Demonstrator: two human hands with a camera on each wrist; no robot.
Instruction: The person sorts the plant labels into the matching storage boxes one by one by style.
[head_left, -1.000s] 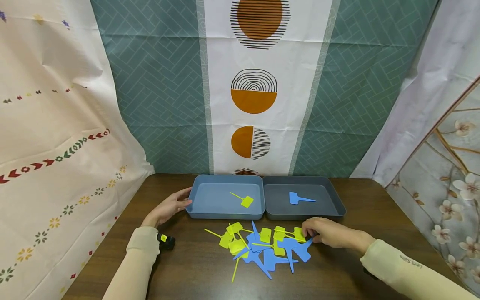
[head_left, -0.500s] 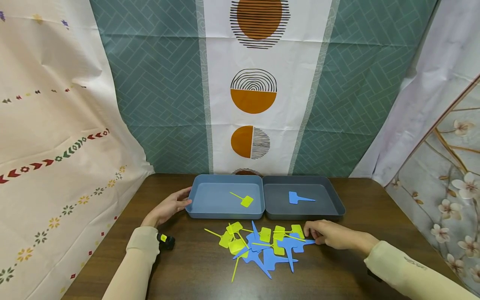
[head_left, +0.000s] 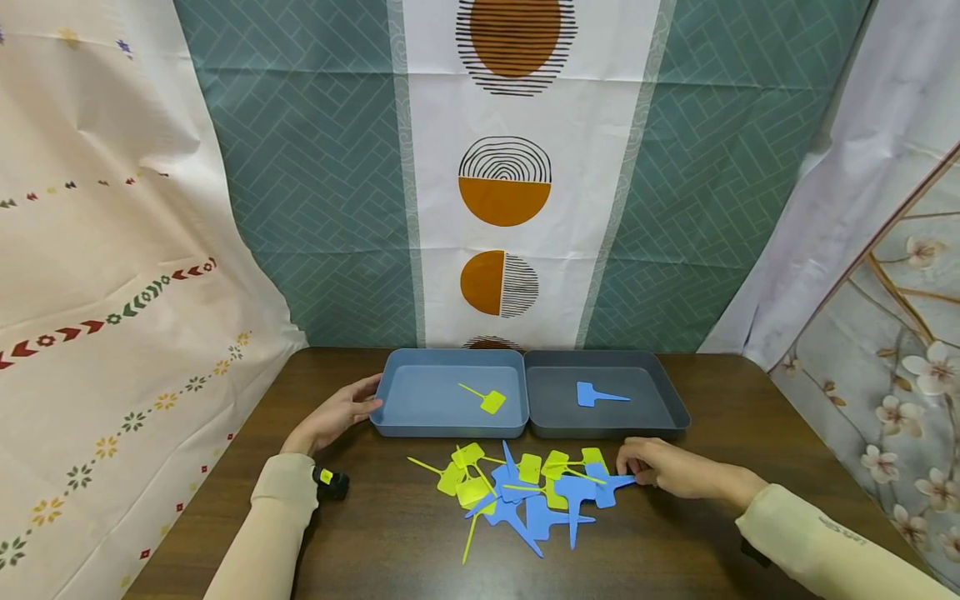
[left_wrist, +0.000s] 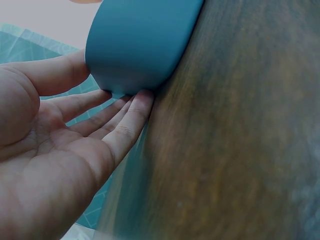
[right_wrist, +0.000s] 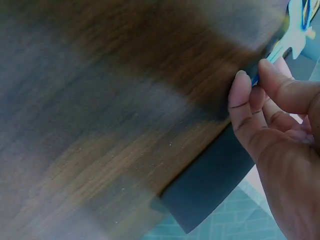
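Observation:
My right hand (head_left: 663,468) pinches the pointed end of a blue T-shaped plant label (head_left: 606,485) between thumb and fingertips, at the right edge of the pile. In the right wrist view the same blue plant label (right_wrist: 295,40) sticks out beyond the fingertips. My left hand (head_left: 337,414) touches the left end of the blue-grey tray (head_left: 450,432), its fingers fairly straight against the outer wall (left_wrist: 135,45) and lower edge. Yellow plant labels (head_left: 472,492) and blue ones (head_left: 513,521) lie jumbled before the trays.
A dark grey tray (head_left: 611,432) stands right beside the blue-grey one and holds one blue label (head_left: 600,395). One yellow label (head_left: 491,402) lies in the blue-grey tray. Both stand on a brown wooden table (head_left: 390,533), with a patterned curtain (head_left: 322,208) behind.
My right hand has shifted slightly right with the blue plant label's tip, and that label has turned toward level. Neighbouring labels have shifted a little. The left hand stays put.

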